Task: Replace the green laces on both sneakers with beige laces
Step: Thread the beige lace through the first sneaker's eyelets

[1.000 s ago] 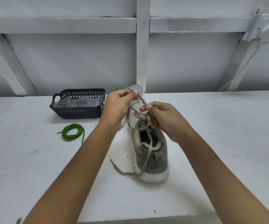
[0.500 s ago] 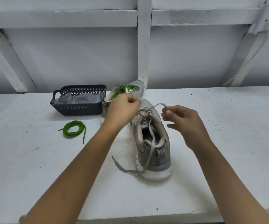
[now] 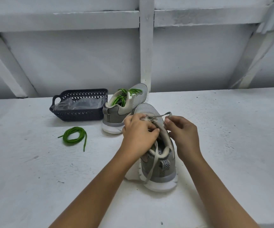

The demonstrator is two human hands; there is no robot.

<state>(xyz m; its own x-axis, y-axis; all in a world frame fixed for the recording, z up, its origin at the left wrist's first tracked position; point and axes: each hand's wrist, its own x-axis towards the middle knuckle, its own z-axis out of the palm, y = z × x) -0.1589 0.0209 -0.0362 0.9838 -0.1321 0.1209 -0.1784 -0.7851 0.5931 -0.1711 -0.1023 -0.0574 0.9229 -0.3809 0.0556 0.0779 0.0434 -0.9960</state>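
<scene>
A grey sneaker [image 3: 163, 167] stands in the middle of the white table, heel toward me, with a beige lace [image 3: 160, 115] threaded through its front eyelets. My left hand [image 3: 138, 134] grips the shoe's left collar and tongue area, fingers curled. My right hand [image 3: 181, 132] pinches the beige lace end just right of the eyelets. The lace's other end hangs down the heel [image 3: 152, 168]. Behind it stands the second grey sneaker [image 3: 124, 106], which carries green laces [image 3: 124, 95]. A loose coiled green lace [image 3: 74, 135] lies on the table to the left.
A dark plastic basket [image 3: 80, 112] holding clear plastic wrapping sits at the back left beside the second sneaker. The white table [image 3: 231, 145] ends at a white wall with beams behind. Its front edge runs along the bottom of the view.
My left hand came down from the raised lace onto the shoe's collar. My right hand drew the lace end out to the right of the eyelets. The view tilted, which reveals the second sneaker.
</scene>
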